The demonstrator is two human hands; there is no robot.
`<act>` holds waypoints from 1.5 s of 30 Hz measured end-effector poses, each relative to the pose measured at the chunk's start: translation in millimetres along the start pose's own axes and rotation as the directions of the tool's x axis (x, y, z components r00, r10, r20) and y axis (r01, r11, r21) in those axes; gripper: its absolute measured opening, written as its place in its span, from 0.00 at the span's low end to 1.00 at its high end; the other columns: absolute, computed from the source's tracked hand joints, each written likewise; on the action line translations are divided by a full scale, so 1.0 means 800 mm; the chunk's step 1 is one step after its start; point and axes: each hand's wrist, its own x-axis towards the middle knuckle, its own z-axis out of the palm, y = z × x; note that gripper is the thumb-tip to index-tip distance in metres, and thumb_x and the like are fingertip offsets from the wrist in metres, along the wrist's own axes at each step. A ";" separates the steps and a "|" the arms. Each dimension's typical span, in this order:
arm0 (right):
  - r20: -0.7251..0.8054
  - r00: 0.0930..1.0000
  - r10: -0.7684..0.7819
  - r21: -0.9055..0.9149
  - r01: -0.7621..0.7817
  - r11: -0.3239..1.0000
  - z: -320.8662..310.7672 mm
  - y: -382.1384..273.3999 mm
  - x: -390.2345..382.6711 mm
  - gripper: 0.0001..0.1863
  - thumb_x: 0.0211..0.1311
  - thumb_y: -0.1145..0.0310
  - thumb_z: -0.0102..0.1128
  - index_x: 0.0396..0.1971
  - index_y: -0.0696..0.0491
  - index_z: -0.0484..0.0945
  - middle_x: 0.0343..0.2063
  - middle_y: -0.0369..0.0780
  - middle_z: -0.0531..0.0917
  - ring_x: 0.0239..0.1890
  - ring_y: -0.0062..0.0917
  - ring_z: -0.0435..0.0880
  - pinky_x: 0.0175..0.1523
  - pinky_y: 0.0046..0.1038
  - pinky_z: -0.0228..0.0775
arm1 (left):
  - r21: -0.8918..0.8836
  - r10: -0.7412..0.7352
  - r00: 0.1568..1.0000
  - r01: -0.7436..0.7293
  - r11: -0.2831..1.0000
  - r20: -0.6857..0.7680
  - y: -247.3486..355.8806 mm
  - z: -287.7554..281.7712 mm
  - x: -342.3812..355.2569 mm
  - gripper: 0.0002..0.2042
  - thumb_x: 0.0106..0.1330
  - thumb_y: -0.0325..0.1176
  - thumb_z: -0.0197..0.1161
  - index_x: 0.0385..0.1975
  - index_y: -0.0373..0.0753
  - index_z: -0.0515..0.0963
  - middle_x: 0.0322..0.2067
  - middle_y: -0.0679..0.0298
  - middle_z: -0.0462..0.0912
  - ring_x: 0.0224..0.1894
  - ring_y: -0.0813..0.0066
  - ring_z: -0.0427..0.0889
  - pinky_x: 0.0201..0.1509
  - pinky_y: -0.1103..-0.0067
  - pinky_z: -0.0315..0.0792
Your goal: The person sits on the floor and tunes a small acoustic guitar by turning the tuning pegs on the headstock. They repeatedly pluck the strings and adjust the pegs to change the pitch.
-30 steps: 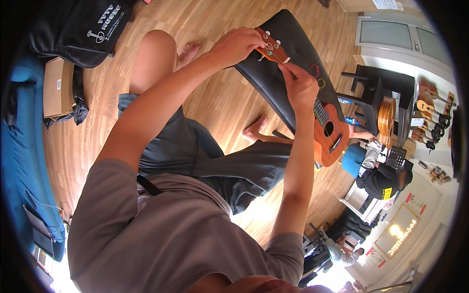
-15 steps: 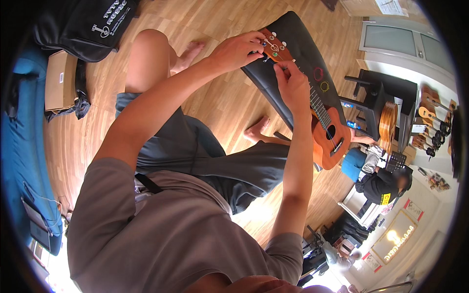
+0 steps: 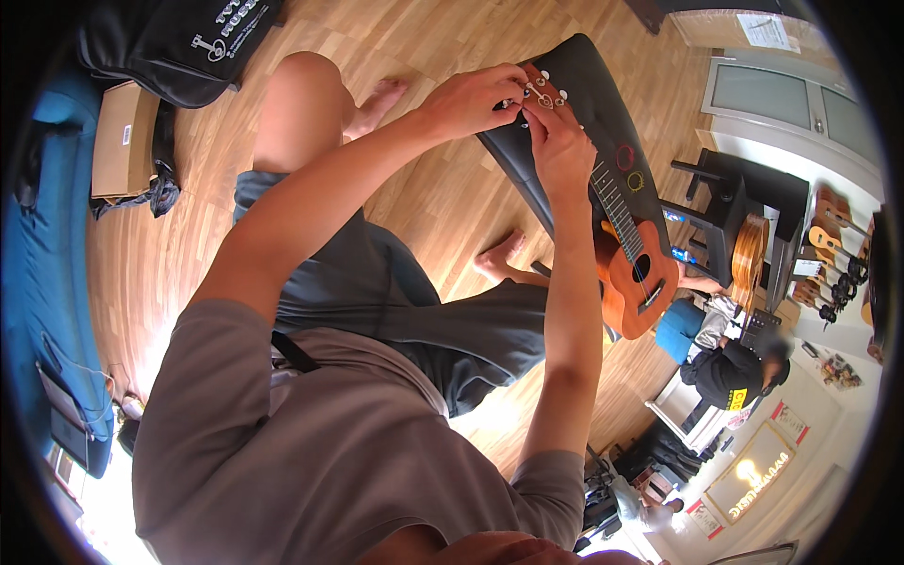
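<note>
My left hand (image 3: 478, 99) is closed at the edge of the ukulele's headstock (image 3: 543, 92), fingers curled by its tuning pegs. My right hand (image 3: 560, 141) pinches just below it, almost touching the left fingers; what the pinch holds is too small to tell. The wooden ukulele (image 3: 626, 287), with an orange-brown body, lies along a black padded bench (image 3: 593, 75), its upper neck partly hidden by my right hand. Beside the neck on the bench are a pink coil (image 3: 625, 156) and a yellow coil (image 3: 636, 181), apparently strings.
A blue couch (image 3: 47, 264), cardboard box (image 3: 122, 141) and black bag (image 3: 165, 52) are at the left. At the right are black furniture (image 3: 725, 184), stringed instruments (image 3: 824, 235) on the wall, a seated person in black (image 3: 730, 372) and another person (image 3: 640, 499) farther off.
My right hand has moved up the headstock, closer to my left fingers. My left hand stays at the pegs. The whole view has shifted slightly.
</note>
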 end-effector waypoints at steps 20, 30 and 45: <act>0.081 0.995 0.056 0.155 -0.068 0.986 0.024 0.000 0.036 0.09 0.72 0.65 0.62 0.46 0.48 0.87 0.45 0.40 0.84 0.38 0.44 0.88 0.42 0.41 0.82 | -0.216 -0.150 0.977 0.116 0.970 -0.152 -0.023 0.016 0.017 0.05 0.63 0.27 0.68 0.35 0.36 0.80 0.41 0.61 0.84 0.42 0.66 0.86 0.46 0.73 0.80; 0.175 0.985 0.004 0.256 -0.050 0.965 0.019 0.010 0.052 0.09 0.71 0.68 0.61 0.43 0.53 0.88 0.38 0.45 0.86 0.39 0.45 0.87 0.43 0.41 0.79 | -0.059 -0.177 0.984 0.175 0.983 -0.030 -0.018 0.006 0.027 0.05 0.67 0.30 0.65 0.36 0.35 0.79 0.42 0.58 0.82 0.44 0.60 0.85 0.47 0.68 0.80; 0.388 0.895 0.220 0.370 -0.370 0.852 0.018 0.014 0.072 0.13 0.70 0.66 0.65 0.43 0.62 0.87 0.28 0.43 0.87 0.20 0.26 0.88 0.26 0.26 0.83 | 0.005 0.008 1.000 -0.008 1.000 0.014 -0.043 0.005 0.039 0.07 0.76 0.30 0.56 0.41 0.34 0.80 0.45 0.58 0.80 0.52 0.54 0.79 0.57 0.65 0.74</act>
